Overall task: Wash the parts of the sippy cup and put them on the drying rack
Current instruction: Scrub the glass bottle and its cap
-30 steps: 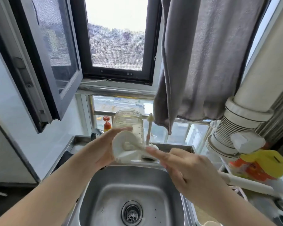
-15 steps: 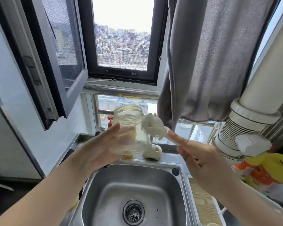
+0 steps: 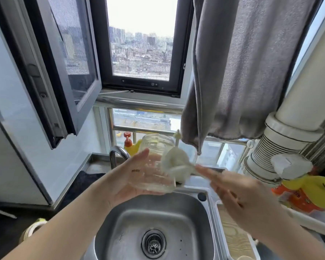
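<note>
My left hand (image 3: 127, 178) holds the clear cup body (image 3: 156, 162) upright above the back of the steel sink (image 3: 120, 229); suds cling to its lower part. My right hand (image 3: 233, 190) grips the handle of a white bottle brush (image 3: 174, 162), whose soft head presses against the cup's right side. The brush is blurred. A thin straw brush (image 3: 177, 136) stands upright just behind the cup.
The curved tap (image 3: 117, 152) rises behind my left hand. A yellow bottle with a red cap (image 3: 129, 145) stands on the sill. A grey towel (image 3: 242, 72) hangs at the upper right. A yellow and orange pack (image 3: 306, 192) and a white pipe (image 3: 289, 136) crowd the right side.
The brush head has dropped from the cup's mouth to its right outer side. The cup sits a little lower in my left hand, and the view has tilted down.
</note>
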